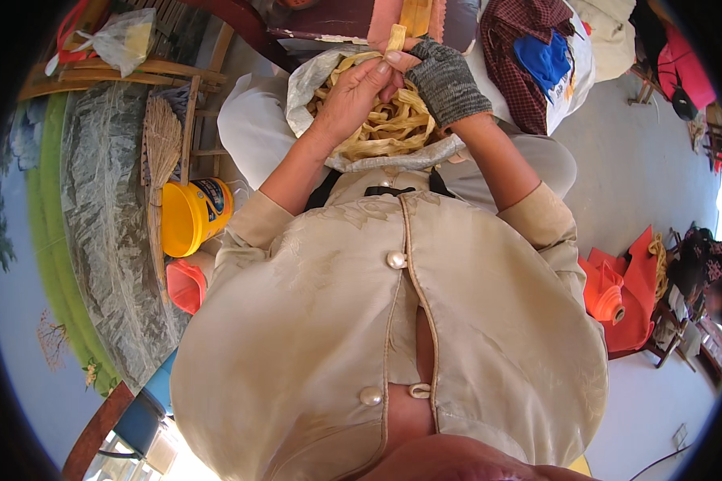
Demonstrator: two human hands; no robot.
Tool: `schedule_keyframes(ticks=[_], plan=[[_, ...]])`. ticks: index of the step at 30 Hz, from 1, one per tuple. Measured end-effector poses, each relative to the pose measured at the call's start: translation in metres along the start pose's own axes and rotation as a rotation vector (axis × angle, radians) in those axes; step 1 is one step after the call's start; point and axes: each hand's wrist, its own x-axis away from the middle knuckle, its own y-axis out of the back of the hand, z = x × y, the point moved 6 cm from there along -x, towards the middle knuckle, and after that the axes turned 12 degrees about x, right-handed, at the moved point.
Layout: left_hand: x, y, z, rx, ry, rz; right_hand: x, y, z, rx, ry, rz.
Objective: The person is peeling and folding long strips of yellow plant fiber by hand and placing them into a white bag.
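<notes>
A bare left hand (358, 98) and a gloved right hand (448, 84) pinched one yellow strip (396, 38) upright above a sack (300, 100) of loose strips (399, 132), set between the knees (247, 136), probably for easy reach.

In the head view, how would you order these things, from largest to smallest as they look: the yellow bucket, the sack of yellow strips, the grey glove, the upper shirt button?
1. Sack of yellow strips
2. Grey glove and yellow bucket: too alike to rank
3. Upper shirt button
</notes>
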Motion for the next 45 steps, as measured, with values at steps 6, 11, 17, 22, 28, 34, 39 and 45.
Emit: schedule_keyframes(ticks=[6, 11, 17, 22, 28, 34, 39, 45], plan=[[0.003, 0.012, 0.016, -0.295, -0.120, -0.214, 0.024, 0.028, 0.022, 0.444, 0.534, -0.448], [0.023, -0.003, 0.054, 0.538, 0.592, -0.067, 0.041, 0.018, 0.016, 0.176, 0.344, -0.400], [0.033, -0.009, 0.038, 0.664, 0.464, -0.257, 0.053, -0.031, -0.010, -0.044, 0.164, -0.096], [0.041, -0.017, 0.038, 0.461, 0.495, -0.278, 0.061, -0.019, -0.001, -0.358, 0.085, -0.096], [0.040, -0.037, -0.006, -0.417, 0.309, 0.051, 0.075, 0.000, 0.024, 0.248, 0.348, -0.401], [0.046, -0.036, -0.061, -0.725, -0.688, -0.232, 0.059, -0.001, 0.012, 0.429, 0.577, -0.450], [0.038, -0.031, -0.064, -0.680, -0.820, -0.084, 0.052, -0.001, 0.021, -0.245, 0.057, -0.043], [0.009, -0.007, -0.041, -0.432, -0.478, -0.176, 0.045, 0.001, 0.031, 0.330, 0.389, -0.251]])
